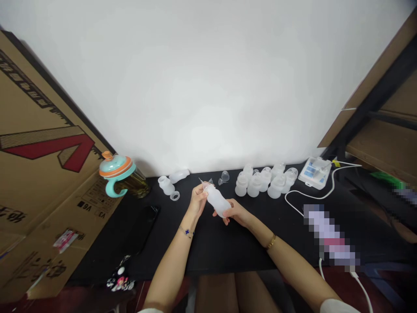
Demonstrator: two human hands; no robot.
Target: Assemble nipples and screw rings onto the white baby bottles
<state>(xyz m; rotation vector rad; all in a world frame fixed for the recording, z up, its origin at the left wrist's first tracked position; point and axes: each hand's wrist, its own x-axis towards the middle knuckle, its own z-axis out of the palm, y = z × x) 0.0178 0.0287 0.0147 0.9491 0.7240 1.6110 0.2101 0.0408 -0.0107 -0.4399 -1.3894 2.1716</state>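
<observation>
So the silicone bottle [217,201] is tilted just above the black bench [208,248]: right hand [237,213] grips its base, left hand [198,199] fingers pinch the neck end. It looks soft and slick, so a hard squeeze could pop it loose into the bottle cluster [265,181] behind.

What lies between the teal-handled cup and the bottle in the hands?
Two small white bottles and a clear ring, on the table between cup and held bottle, seen in the head view.
</observation>
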